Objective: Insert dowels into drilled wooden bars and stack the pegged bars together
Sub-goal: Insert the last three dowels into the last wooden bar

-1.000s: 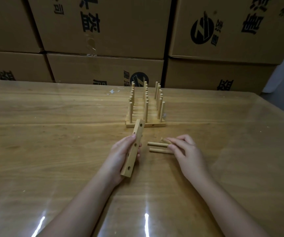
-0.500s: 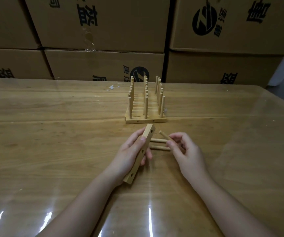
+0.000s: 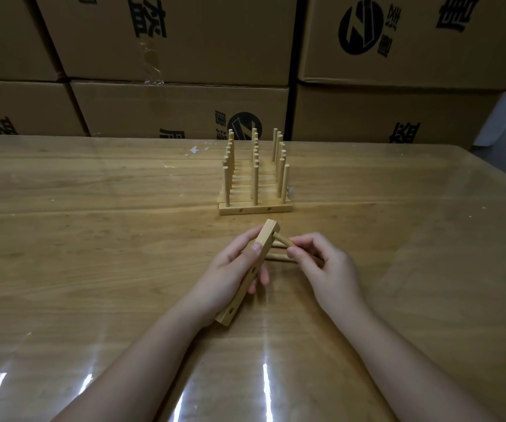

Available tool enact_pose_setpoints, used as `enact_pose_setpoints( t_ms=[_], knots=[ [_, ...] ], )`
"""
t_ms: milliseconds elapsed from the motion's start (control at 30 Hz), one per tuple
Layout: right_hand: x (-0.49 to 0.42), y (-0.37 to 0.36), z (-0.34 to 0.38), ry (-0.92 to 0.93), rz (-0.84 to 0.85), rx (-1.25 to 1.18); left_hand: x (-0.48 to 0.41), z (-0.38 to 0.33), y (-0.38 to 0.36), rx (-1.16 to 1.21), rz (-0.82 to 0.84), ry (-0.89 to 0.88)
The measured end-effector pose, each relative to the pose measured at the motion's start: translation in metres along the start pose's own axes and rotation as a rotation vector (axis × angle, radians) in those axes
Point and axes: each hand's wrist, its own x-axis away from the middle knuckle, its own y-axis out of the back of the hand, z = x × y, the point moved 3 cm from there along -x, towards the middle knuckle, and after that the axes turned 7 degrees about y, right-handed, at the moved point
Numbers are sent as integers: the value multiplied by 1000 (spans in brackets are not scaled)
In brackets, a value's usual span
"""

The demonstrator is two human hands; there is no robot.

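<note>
left hand: my left hand [image 3: 230,269] grips the bar [image 3: 250,277], thumb across its drilled face; bar tilted, top end away from me
right hand: my right hand [image 3: 327,269] pinches a dowel [image 3: 282,240], tip at the bar's top hole; can't tell how deep
spare dowels: spare dowels [image 3: 279,257] flat on the table [image 3: 93,239], between my hands
stack: stack [image 3: 254,190] of pegged bars, pegs up, just beyond my hands
behind: boxes [image 3: 184,41] at the far edge

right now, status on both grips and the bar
Left grip holds bar, tilted. Right grip pinches dowel, tip at bar's end hole. Two spare dowels on table beneath; stack apart behind.
</note>
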Motion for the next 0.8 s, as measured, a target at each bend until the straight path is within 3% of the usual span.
enact_pose_setpoints(
  t_ms=[500,800],
  knots=[
    [2,6,20,245,-73,372,1,-2,-4,-59,-23,-28],
    [4,4,26,264,-36,491,1,-1,-5,-111,-40,-22]
  ],
)
